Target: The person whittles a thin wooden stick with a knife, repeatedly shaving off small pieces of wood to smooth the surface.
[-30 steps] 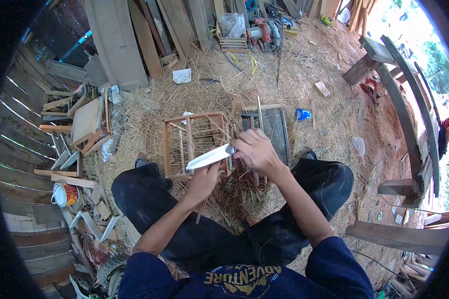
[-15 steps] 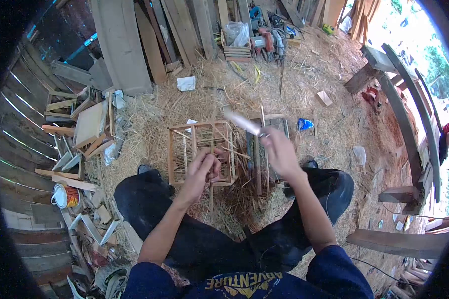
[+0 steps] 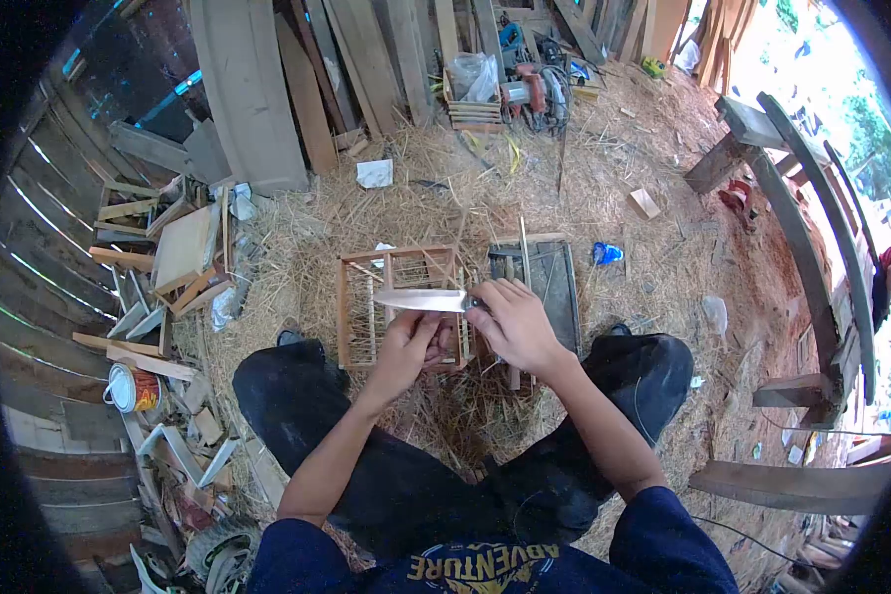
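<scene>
My right hand (image 3: 517, 325) is closed around the handle of a knife (image 3: 421, 299), its blade pointing left. The blade lies level across the top of my left hand (image 3: 402, 354), close to its fingertips. My left hand is pinched shut; the thin wooden strip seen in it earlier is now mostly hidden by fingers and blade. Beneath the hands stands a small wooden cage-like frame (image 3: 344, 315) with thin slats. Just right of it, a dark flat board or tray (image 3: 562, 287) lies on the ground with a few narrow sticks (image 3: 525, 243) on it.
Shavings cover the ground. Wood scraps (image 3: 183, 247) and a paint can (image 3: 132, 388) are at left. Planks (image 3: 243, 89) lean at the back, near a slatted crate (image 3: 473, 107) and a red power tool (image 3: 535, 91). A blue wrapper (image 3: 607, 253) and a timber bench (image 3: 807, 228) are at right.
The knife has swung down and left from a raised, blurred position to lie across my left fingers. My right hand has moved left and lower. The upright strip no longer shows clearly.
</scene>
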A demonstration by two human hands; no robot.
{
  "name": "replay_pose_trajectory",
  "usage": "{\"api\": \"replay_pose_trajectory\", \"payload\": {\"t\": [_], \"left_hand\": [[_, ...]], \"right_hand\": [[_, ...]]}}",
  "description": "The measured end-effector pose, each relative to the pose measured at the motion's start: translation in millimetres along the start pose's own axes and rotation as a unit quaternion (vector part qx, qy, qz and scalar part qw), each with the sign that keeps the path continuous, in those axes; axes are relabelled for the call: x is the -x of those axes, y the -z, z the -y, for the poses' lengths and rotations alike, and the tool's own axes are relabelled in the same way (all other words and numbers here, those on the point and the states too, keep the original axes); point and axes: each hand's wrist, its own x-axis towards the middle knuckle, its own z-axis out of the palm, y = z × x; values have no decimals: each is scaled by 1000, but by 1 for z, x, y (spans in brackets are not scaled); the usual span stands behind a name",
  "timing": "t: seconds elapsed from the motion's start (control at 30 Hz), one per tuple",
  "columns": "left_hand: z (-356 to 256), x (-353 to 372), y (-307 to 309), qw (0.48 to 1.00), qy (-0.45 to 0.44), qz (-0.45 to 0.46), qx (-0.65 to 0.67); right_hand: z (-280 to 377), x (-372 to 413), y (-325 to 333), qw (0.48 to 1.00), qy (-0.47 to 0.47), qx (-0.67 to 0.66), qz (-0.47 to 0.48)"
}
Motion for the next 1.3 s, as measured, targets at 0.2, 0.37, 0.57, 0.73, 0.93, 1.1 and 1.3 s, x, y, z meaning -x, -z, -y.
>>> {"api": "replay_pose_trajectory", "payload": {"t": [0.2, 0.37, 0.57, 0.73, 0.93, 1.1, 1.3], "left_hand": [[9, 1, 5, 962, -144, -85, -216], [7, 4, 11, 962, -109, -99, -230], [7, 9, 6, 930, -210, -120, -277], [2, 15, 6, 973, -82, -81, -199], [23, 32, 4, 968, -143, 2, -206], [-8, 24, 31, 998, 34, -47, 13], [1, 24, 30, 991, 70, -59, 99]], "right_hand": [[-1, -3, -13, 999, 38, -28, -14], [5, -10, -7, 998, 38, -47, -21], [-3, -13, -9, 998, 60, 14, 9], [-27, -11, -16, 994, 86, 57, -20], [-133, -3, 61, 906, -389, 96, -137], [-68, 20, 41, 962, -181, 68, -192], [-27, 20, -1, 998, -56, -15, -21]]}}
